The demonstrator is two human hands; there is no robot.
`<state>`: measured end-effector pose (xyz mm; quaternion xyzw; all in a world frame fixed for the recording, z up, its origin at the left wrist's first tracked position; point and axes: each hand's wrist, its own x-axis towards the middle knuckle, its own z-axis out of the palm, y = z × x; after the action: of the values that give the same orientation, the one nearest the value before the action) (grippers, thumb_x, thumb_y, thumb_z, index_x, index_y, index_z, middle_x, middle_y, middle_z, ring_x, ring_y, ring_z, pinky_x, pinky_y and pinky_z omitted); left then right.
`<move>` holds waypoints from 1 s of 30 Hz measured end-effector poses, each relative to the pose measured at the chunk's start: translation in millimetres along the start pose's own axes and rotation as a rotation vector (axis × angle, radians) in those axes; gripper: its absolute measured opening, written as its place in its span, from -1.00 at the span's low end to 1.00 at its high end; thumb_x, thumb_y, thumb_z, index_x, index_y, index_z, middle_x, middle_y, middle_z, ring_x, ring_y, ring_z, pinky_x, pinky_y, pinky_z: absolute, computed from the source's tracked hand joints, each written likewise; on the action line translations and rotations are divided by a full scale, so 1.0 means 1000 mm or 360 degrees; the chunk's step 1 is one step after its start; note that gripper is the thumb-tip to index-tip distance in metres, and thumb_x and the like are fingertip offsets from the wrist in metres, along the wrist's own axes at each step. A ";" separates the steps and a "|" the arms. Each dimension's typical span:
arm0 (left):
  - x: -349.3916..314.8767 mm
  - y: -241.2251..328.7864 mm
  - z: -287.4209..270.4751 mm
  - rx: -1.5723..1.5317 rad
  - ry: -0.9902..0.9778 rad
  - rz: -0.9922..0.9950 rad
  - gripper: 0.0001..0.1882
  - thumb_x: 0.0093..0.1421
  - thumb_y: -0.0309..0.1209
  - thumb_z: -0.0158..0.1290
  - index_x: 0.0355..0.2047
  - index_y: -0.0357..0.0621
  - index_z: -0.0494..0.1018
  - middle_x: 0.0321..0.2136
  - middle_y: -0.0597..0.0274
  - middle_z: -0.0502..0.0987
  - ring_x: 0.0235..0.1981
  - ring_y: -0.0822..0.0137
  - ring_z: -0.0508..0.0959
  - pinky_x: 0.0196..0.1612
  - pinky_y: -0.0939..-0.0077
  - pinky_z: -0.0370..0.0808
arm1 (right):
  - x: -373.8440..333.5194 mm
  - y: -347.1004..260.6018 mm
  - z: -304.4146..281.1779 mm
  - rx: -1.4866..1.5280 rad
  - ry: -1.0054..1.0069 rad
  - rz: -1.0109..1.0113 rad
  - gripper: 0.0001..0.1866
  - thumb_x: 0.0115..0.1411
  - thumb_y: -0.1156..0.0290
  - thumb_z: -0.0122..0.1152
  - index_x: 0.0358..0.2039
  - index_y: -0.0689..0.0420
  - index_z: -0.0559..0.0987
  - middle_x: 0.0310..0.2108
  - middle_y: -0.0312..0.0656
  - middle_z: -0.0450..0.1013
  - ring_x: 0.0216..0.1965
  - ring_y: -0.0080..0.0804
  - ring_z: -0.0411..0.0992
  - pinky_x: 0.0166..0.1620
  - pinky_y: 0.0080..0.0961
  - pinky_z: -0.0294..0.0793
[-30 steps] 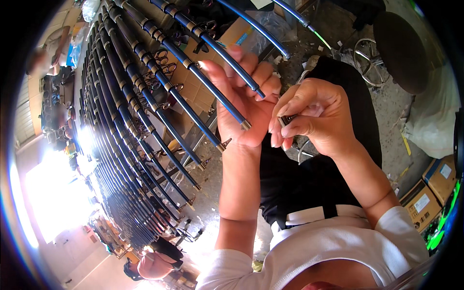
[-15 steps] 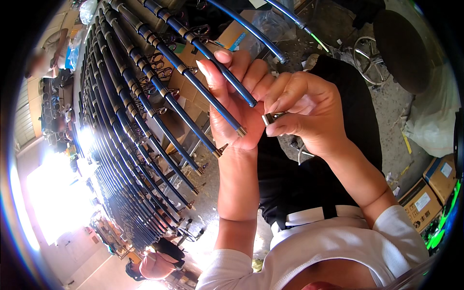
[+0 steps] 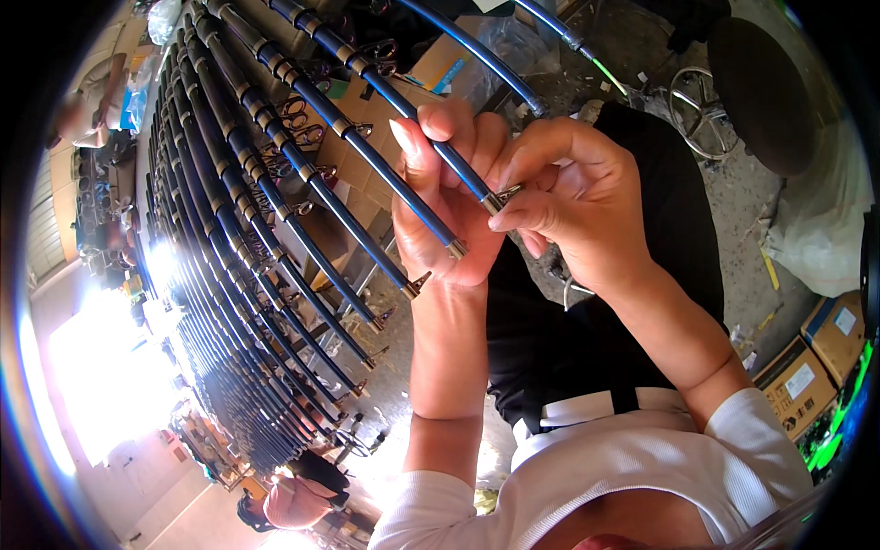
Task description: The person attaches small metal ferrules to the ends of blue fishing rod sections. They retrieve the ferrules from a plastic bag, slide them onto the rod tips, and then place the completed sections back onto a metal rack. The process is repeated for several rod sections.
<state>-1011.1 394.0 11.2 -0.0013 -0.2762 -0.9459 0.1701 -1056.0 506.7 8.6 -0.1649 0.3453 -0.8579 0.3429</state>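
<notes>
A blue rod (image 3: 466,172), like a fishing rod section, slants down between the thumb and fingers of my left hand (image 3: 417,246), which steadies it near its lower end. My right hand (image 3: 587,202) pinches a small metal guide fitting (image 3: 504,193) between thumb and finger, and the fitting is at the rod's tip. How far it sits over the tip is hard to see. A second blue rod (image 3: 423,214) with a metal end crosses in front of my left palm. Beside my left wrist, another rod ends in a small pronged guide (image 3: 417,286).
Many more blue rods (image 3: 302,266) fan out in a row to the left. Two rods (image 3: 486,69) jut in at the top. Right of me are a dark round stool seat (image 3: 761,96), a metal handwheel (image 3: 704,112), and cardboard boxes (image 3: 796,390). Another person (image 3: 293,500) is at lower left.
My right hand has brought the metal fitting left and up to the rod's end; before, it was held apart from it. My left hand and its rod shifted slightly.
</notes>
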 end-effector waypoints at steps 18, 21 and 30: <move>-0.046 -0.037 0.000 0.0051 0.0866 -0.0472 -0.53 0.35 -0.16 -0.33 -0.01 -0.32 0.30 -0.19 0.17 0.40 -0.15 0.34 0.38 -0.04 0.44 0.33 | -0.023 0.006 -0.034 -0.2643 -0.0329 -0.1007 -0.91 -0.18 0.46 0.13 -0.57 0.15 0.51 -0.31 -0.25 0.42 -0.17 -0.29 0.39 -0.11 -0.42 0.38; -0.047 -0.038 0.000 0.0116 0.0843 -0.0505 -0.51 0.35 -0.12 -0.35 0.02 -0.31 0.25 -0.11 0.13 0.38 -0.09 0.30 0.38 -0.01 0.40 0.32 | -0.021 0.000 -0.036 -0.2649 -0.0391 -0.1005 -0.93 -0.20 0.48 0.14 -0.60 0.16 0.50 -0.36 -0.28 0.43 -0.18 -0.33 0.40 -0.11 -0.43 0.38; -0.043 -0.040 -0.006 -0.0088 0.0703 -0.0570 -0.49 0.34 -0.06 -0.32 -0.07 -0.29 0.31 -0.16 0.11 0.42 -0.10 0.27 0.42 -0.01 0.35 0.35 | -0.009 -0.014 -0.047 -0.1959 -0.0394 -0.0975 -0.87 -0.24 0.53 0.30 -0.59 0.18 0.53 -0.40 -0.26 0.50 -0.25 -0.35 0.48 -0.20 -0.45 0.46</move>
<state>-982.6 436.5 -18.5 0.2490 -0.2025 -0.9454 0.0562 -1080.7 542.9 -15.6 -0.5157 0.6650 -0.5392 -0.0333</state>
